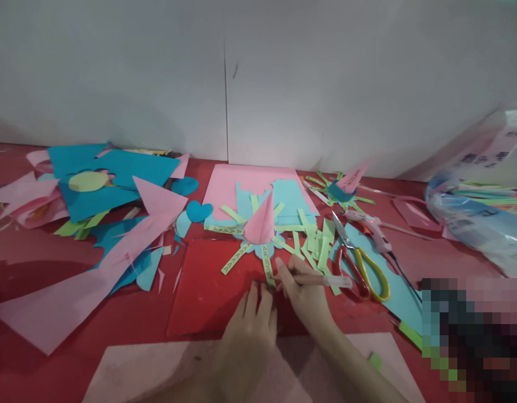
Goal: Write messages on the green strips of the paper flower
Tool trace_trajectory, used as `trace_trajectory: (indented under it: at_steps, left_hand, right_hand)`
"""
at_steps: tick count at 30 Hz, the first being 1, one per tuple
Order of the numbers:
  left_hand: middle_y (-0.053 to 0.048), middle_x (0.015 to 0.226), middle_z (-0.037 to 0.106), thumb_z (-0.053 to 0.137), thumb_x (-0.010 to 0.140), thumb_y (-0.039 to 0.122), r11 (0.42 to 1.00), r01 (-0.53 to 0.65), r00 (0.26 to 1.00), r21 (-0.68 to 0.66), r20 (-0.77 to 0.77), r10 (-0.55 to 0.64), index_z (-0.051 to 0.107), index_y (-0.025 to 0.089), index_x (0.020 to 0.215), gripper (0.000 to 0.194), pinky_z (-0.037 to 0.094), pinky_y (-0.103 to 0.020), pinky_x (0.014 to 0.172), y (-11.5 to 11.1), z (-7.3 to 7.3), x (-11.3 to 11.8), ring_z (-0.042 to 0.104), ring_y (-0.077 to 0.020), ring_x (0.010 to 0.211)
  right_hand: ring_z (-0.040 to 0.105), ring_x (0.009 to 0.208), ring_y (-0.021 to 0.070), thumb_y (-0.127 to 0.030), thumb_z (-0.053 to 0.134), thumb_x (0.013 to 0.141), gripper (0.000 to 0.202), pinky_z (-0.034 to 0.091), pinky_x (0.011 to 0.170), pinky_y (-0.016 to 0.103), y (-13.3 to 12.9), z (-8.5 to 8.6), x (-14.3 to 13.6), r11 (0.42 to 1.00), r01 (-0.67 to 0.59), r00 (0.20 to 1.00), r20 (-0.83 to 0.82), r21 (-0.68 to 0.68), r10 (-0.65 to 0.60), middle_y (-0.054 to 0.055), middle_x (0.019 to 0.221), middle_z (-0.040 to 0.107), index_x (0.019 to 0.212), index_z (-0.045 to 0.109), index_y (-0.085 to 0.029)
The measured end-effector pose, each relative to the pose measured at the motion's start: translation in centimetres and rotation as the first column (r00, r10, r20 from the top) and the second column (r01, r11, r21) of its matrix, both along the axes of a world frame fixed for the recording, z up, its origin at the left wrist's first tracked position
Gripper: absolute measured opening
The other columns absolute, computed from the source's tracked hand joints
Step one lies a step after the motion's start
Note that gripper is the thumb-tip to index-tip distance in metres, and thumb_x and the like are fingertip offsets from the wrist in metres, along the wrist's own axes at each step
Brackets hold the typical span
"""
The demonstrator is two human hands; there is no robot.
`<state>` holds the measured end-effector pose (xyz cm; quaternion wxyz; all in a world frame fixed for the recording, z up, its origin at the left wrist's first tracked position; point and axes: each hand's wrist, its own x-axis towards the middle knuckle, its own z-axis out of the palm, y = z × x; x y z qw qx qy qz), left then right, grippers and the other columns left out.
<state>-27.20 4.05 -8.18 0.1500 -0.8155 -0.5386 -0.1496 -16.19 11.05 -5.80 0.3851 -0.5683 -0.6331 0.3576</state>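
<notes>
My right hand [305,296] grips a slim pen [331,281] with a clear barrel, its tip at a pale green paper strip [265,262] that bears dark zigzag marks. My left hand [255,313] lies with its fingers stretched out at the near end of that strip. The strip sticks out from under a pink paper cone [259,225], which stands on a light blue scalloped base [245,246]. Other green strips fan out around it; a left one [235,259] is also marked. Beneath lies a red board [208,280].
Scissors [359,263] with red and yellow handles and a corded glue gun [373,229] lie at the right. A second cone piece [346,187] stands behind them. Pink scraps [94,268] and blue sheets [132,173] cover the left. A plastic bag [472,224] is far right.
</notes>
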Motion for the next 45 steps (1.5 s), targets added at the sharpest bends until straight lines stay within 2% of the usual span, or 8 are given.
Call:
trace_trajectory:
  at_steps: [5, 13, 21, 27, 36, 42, 45]
  left_hand:
    - [-0.013, 0.104, 0.061, 0.044, 0.081, 0.017, 1.0, -0.001, 1.0, 0.01, -0.015, 0.001, 0.062, 0.009, 0.093, 0.023, 0.046, -0.034, 0.081, 0.0, -0.06, -0.05, 0.055, -0.025, 0.1]
    - [-0.014, 0.103, 0.062, 0.044, 0.08, 0.016, 1.0, 0.008, 1.0, 0.024, -0.023, -0.007, 0.061, 0.008, 0.094, 0.024, 0.046, -0.034, 0.081, -0.05, 0.03, -0.11, 0.056, -0.0253, 0.099]
    - [-0.014, 0.107, 0.06, 0.044, 0.081, 0.018, 1.0, -0.007, 1.0, 0.011, -0.019, 0.007, 0.059, 0.009, 0.098, 0.025, 0.044, -0.035, 0.084, -0.14, -0.4, -0.04, 0.054, -0.0251, 0.104]
    - [-0.014, 0.103, 0.062, 0.043, 0.081, 0.016, 1.0, 0.012, 1.0, 0.025, -0.001, -0.012, 0.061, 0.01, 0.093, 0.022, 0.046, -0.035, 0.08, -0.05, -0.19, -0.15, 0.057, -0.0257, 0.099]
    - [-0.012, 0.103, 0.063, 0.041, 0.081, 0.017, 0.999, -0.016, 1.0, 0.032, 0.001, 0.016, 0.062, 0.01, 0.093, 0.025, 0.045, -0.033, 0.083, -0.11, 0.03, 0.11, 0.056, -0.0242, 0.1]
    - [-0.012, 0.102, 0.063, 0.04, 0.082, 0.018, 0.998, -0.009, 1.0, 0.066, 0.006, 0.009, 0.062, 0.009, 0.093, 0.027, 0.045, -0.033, 0.082, -0.04, 0.04, 0.02, 0.056, -0.0242, 0.1]
    - [-0.013, 0.103, 0.063, 0.041, 0.082, 0.019, 0.998, -0.011, 1.0, 0.061, -0.007, 0.012, 0.062, 0.008, 0.094, 0.027, 0.044, -0.033, 0.083, -0.06, -0.06, 0.0, 0.055, -0.025, 0.101]
  right_hand:
    - [0.043, 0.041, 0.0095, -0.036, 0.047, 0.08, 0.035, 0.033, 0.041, 0.022, 0.13, -0.2, 0.12, 0.999, 0.002, 1.0, 0.012, 0.035, -0.002, -0.004, 0.043, 0.044, 0.051, 0.034, -0.021]
    - [0.042, 0.039, 0.0092, -0.039, 0.046, 0.08, 0.037, 0.033, 0.04, 0.021, 0.13, -0.4, 0.06, 1.0, -0.013, 1.0, -0.007, 0.021, 0.013, -0.006, 0.04, 0.038, 0.051, 0.032, -0.021]
    - [0.041, 0.04, 0.0091, -0.038, 0.046, 0.079, 0.036, 0.032, 0.04, 0.021, 0.3, -0.48, 0.27, 0.997, -0.035, 0.998, 0.047, 0.062, 0.032, -0.005, 0.041, 0.042, 0.05, 0.035, -0.021]
    - [0.04, 0.04, 0.0089, -0.037, 0.046, 0.081, 0.035, 0.032, 0.041, 0.021, 0.22, -0.6, 0.36, 0.996, -0.07, 0.993, 0.094, 0.054, 0.065, -0.005, 0.042, 0.044, 0.052, 0.038, -0.02]
    - [0.031, 0.04, 0.0083, -0.029, 0.044, 0.08, 0.036, 0.027, 0.041, 0.022, 0.3, -0.32, 0.17, 0.992, -0.076, 0.982, 0.179, 0.102, 0.056, -0.007, 0.042, 0.029, 0.051, 0.025, -0.021]
    - [0.03, 0.039, 0.0082, -0.026, 0.041, 0.08, 0.034, 0.025, 0.041, 0.022, 0.28, -0.4, 0.16, 0.994, -0.048, 0.986, 0.163, 0.102, 0.031, -0.007, 0.044, 0.025, 0.053, 0.02, -0.021]
    - [0.031, 0.039, 0.008, -0.026, 0.041, 0.079, 0.033, 0.026, 0.041, 0.021, 0.31, -0.46, 0.19, 0.994, -0.051, 0.986, 0.161, 0.094, 0.035, -0.007, 0.043, 0.028, 0.053, 0.022, -0.021]
